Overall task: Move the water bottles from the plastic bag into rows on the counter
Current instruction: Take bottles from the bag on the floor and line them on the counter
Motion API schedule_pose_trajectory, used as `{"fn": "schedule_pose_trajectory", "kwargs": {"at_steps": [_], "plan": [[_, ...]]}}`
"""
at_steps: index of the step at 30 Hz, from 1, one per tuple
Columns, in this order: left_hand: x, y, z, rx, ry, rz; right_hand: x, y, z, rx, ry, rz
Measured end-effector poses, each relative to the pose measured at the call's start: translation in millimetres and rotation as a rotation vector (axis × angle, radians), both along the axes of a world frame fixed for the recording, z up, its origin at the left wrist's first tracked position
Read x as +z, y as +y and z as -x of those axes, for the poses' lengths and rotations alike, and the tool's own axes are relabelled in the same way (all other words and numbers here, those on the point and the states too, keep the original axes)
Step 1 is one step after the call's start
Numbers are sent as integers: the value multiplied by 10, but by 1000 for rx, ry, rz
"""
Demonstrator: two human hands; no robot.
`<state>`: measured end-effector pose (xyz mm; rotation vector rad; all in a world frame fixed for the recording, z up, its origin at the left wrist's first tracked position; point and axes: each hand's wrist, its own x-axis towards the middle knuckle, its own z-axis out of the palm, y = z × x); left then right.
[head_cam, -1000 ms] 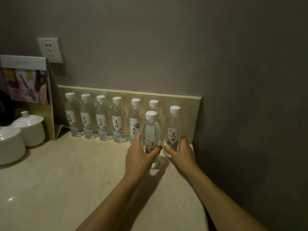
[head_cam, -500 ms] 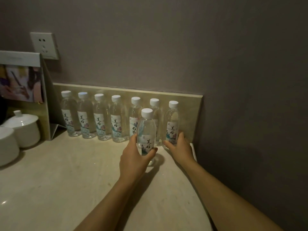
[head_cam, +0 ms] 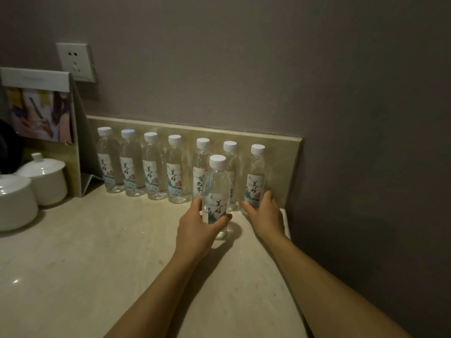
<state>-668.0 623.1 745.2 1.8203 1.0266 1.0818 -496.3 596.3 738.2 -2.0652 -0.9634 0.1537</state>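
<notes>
Currently my left fingers (head_cam: 195, 203) are wrapped round the front bottle (head_cam: 216, 191), upright, base on the counter (head_cam: 97, 252). My right hand (head_cam: 264, 213) clasps the end bottle (head_cam: 255, 176) of the back row (head_cam: 156, 167) standing along the backsplash (head_cam: 280, 157). Lidded white cups (head_cam: 44, 176) sit at far left.

Bare counter (head_cam: 97, 264) before bottle row (head_cam: 151, 167)

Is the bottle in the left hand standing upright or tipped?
Upright: the front bottle has its white cap straight above its base on the counter, gripped by the left hand.
</notes>
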Motion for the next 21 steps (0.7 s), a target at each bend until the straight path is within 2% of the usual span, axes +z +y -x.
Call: {"fn": "schedule_pose_trajectory", "kwargs": {"at_steps": [21], "plan": [[-53,5,-1,13,-11,-47,-3,-6,52,-70,-127,62]]}}
